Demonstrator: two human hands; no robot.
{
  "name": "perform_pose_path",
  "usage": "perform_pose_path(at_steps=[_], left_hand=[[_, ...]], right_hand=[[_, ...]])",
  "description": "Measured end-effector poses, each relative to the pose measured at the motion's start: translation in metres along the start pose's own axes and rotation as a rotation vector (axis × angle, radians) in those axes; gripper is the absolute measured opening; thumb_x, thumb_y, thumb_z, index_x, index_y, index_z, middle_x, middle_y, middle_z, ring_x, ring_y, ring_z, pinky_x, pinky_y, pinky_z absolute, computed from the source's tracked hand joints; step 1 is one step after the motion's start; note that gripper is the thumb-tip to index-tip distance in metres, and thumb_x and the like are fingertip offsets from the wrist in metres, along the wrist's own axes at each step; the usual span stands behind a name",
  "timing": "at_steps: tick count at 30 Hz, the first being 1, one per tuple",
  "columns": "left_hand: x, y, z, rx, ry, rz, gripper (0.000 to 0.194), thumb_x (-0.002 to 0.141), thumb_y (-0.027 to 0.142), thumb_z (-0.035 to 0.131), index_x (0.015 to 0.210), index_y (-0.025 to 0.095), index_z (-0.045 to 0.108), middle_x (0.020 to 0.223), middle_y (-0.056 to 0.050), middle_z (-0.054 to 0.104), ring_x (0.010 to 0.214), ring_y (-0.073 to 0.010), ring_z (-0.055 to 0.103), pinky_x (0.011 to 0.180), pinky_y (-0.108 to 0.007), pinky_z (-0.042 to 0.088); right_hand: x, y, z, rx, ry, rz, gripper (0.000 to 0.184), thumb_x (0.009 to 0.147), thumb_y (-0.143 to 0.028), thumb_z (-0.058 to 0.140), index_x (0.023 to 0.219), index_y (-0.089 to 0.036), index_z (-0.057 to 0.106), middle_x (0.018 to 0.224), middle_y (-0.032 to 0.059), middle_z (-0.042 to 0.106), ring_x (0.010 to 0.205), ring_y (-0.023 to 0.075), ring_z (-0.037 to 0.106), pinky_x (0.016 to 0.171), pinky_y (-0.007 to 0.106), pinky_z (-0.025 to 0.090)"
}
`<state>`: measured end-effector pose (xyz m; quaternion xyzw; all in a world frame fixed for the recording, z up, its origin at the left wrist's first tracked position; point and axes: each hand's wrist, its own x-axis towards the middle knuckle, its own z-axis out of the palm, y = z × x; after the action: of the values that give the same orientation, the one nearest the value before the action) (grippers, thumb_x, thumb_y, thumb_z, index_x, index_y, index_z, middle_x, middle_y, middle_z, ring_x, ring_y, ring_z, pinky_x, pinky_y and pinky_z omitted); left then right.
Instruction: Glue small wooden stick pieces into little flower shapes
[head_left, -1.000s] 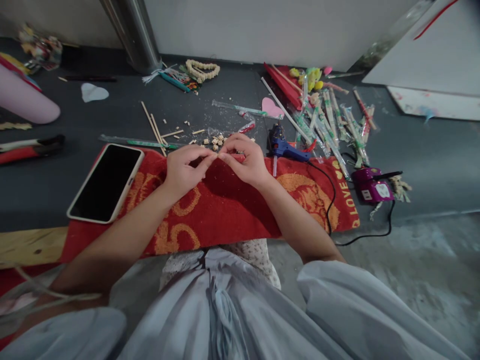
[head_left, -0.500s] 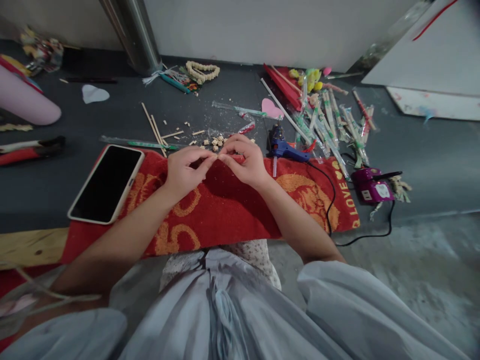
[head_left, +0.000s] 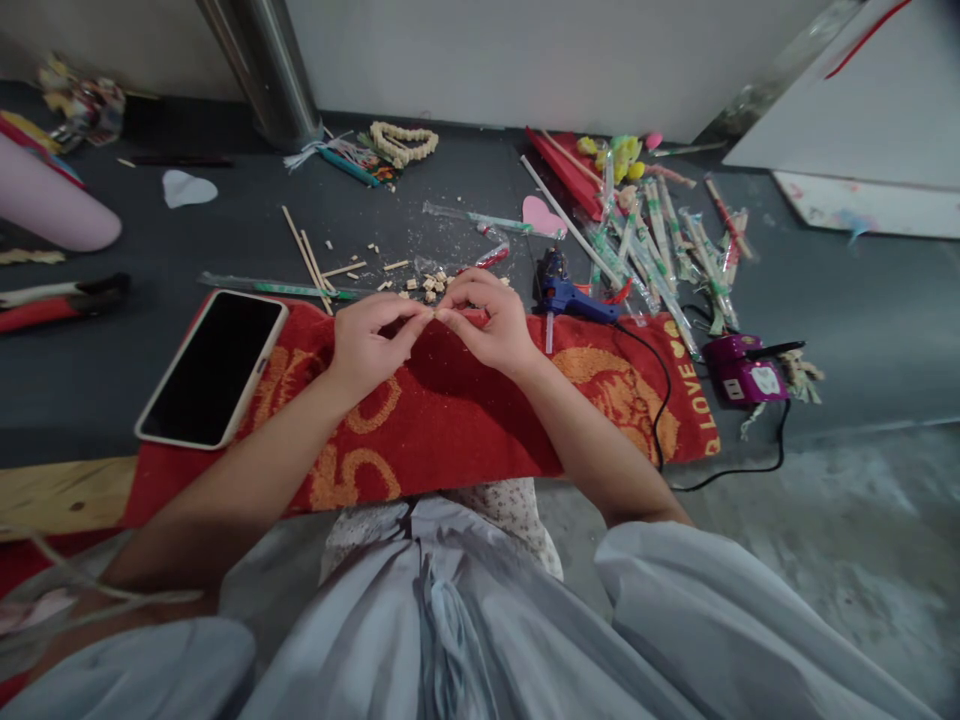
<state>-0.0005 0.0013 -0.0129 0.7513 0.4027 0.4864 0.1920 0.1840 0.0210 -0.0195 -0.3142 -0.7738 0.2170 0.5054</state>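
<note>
My left hand (head_left: 375, 340) and my right hand (head_left: 491, 320) meet fingertip to fingertip above the far edge of a red towel (head_left: 465, 430). Thumbs and forefingers of both are closed in a pinch around a tiny pale piece (head_left: 434, 312), mostly covered by the fingertips. Just beyond the fingers lies a small heap of cut wooden bits (head_left: 431, 285). Something bright red shows under my right fingers; its kind I cannot tell. A blue glue gun (head_left: 574, 298) rests to the right of my right hand.
A phone (head_left: 214, 370) lies on the towel's left end. Thin wooden sticks (head_left: 307, 255), pliers (head_left: 64, 300), a heart-shaped stick frame (head_left: 405, 145) and several wrapped sticks (head_left: 667, 235) lie on the dark table. A purple box (head_left: 742, 370) with a black cord stands at right.
Both hands keep nearly the same place and pinch. The fingertips have shifted only slightly, and the things on the table have not moved.
</note>
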Motion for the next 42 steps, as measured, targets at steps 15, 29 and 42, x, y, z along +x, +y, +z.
perform_pose_path(at_steps=[15, 29, 42], left_hand=[[0.0000, -0.0003, 0.0007, 0.069, -0.014, -0.046, 0.030, 0.091, 0.043, 0.059, 0.075, 0.020, 0.072, 0.057, -0.002, 0.065, 0.059, -0.0151, 0.060, 0.061, -0.027, 0.047], [-0.0009, -0.0014, 0.0001, 0.060, -0.017, -0.053, 0.027, 0.090, 0.041, 0.061, 0.078, 0.020, 0.073, 0.066, -0.004, 0.070, 0.067, -0.0158, 0.065, 0.063, -0.026, 0.049], [-0.0026, -0.0013, 0.0057, -0.194, 0.011, -0.266, 0.025, 0.086, 0.042, 0.068, 0.082, 0.018, 0.072, 0.063, 0.000, 0.068, 0.039, -0.0068, 0.049, 0.040, -0.020, 0.040]], right_hand=[[0.0006, 0.0018, 0.0001, -0.021, -0.004, -0.006, 0.033, 0.093, -0.047, 0.058, 0.076, -0.019, 0.065, 0.078, 0.0021, 0.064, 0.077, 0.0132, 0.060, 0.075, 0.030, 0.048], [0.0010, 0.0010, -0.0006, -0.022, -0.012, 0.013, 0.028, 0.092, -0.042, 0.060, 0.077, -0.020, 0.065, 0.078, 0.0014, 0.064, 0.078, 0.0139, 0.060, 0.075, 0.032, 0.050], [0.0034, -0.0038, -0.0049, -0.081, -0.020, -0.006, 0.037, 0.092, -0.054, 0.057, 0.080, -0.021, 0.069, 0.083, 0.0032, 0.066, 0.083, 0.0155, 0.061, 0.079, 0.033, 0.050]])
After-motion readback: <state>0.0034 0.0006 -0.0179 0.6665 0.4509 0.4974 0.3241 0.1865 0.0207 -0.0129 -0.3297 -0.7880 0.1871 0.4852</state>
